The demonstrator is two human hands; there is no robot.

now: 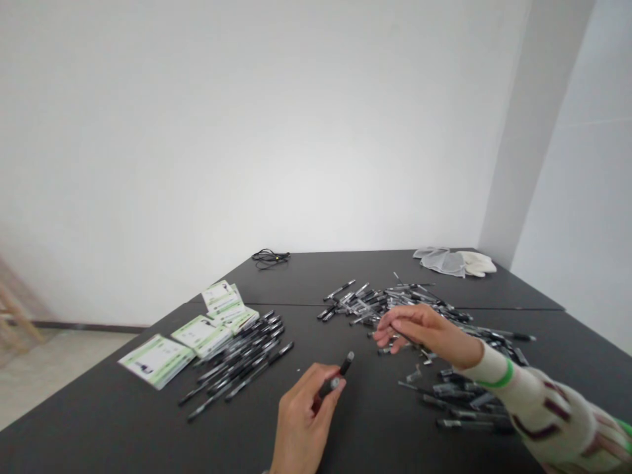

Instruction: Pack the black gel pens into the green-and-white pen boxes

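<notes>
In the lower middle, my left hand (305, 415) is closed in a pinch around black pens (347, 362); two grey-tipped ends stick out past the thumb and finger. My right hand (424, 329) hovers over the right side of the table. A thin dark rod (403, 334) lies between its thumb and fingers, blurred, so its exact kind is unclear. Behind and under this hand spreads a loose heap of black and clear pens (365, 299). Nearer me on the right lie more pen parts (469, 415), partly hidden by my right forearm.
Left of my left hand lies a row of assembled-looking pens (247, 355), beside stacks of green-and-white cards (157, 359). A coiled black cable (270, 257) rests at the table's far left. White mesh cloth and gloves (454, 261) sit far right. Small clear bits (415, 375) lie mid-table.
</notes>
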